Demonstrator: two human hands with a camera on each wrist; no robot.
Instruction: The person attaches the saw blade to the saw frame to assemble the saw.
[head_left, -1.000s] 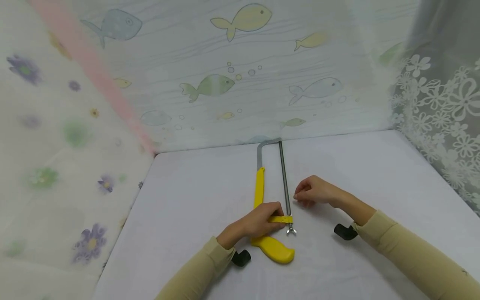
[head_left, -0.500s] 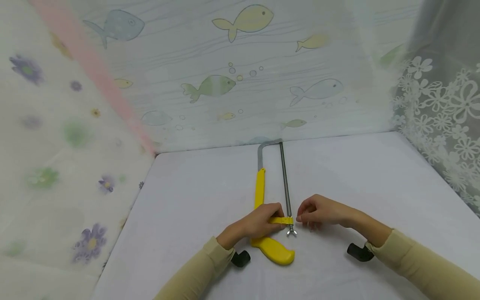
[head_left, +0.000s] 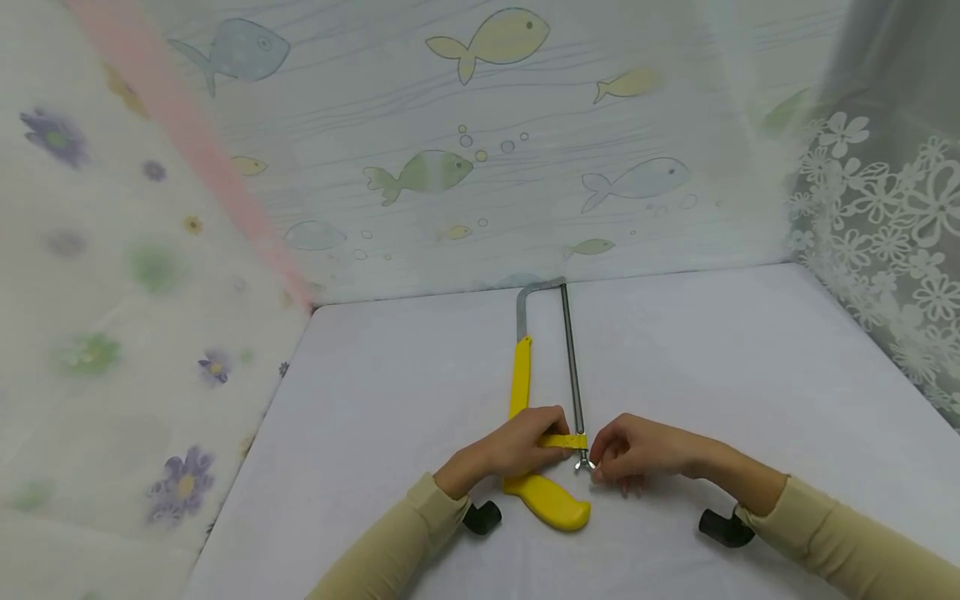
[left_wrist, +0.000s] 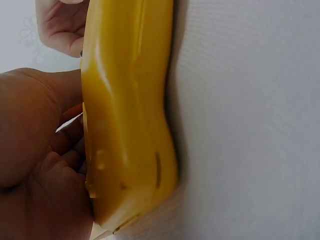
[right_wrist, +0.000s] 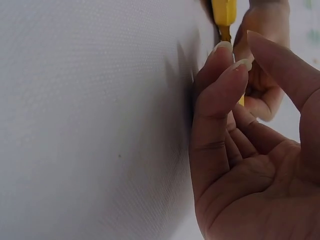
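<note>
A hacksaw [head_left: 522,373] with a yellow frame and handle lies flat on the white table in the head view. My left hand [head_left: 521,440] grips the saw near its handle, fingers around the yellow part that leads to the blade end. In the left wrist view the yellow handle [left_wrist: 130,120] fills the middle, against my palm. A silver wing nut [head_left: 584,464] sits at the near end of the blade side. Right beside the nut is my right hand [head_left: 645,450], fingers bent. The right wrist view shows a gap between its thumb and forefinger tips; contact with the nut cannot be told.
White cloth covers the table [head_left: 390,375]. A curtain with printed fish [head_left: 435,171] hangs along the back edge, touching close to the saw's far end. Flowered cloth [head_left: 180,487] rises at the left, lace [head_left: 930,204] at the right. Dark camera pieces [head_left: 726,528] hang under both wrists.
My right hand has come down toward me, from beside the blade to the wing nut. The left hand and the hacksaw have stayed in place.
</note>
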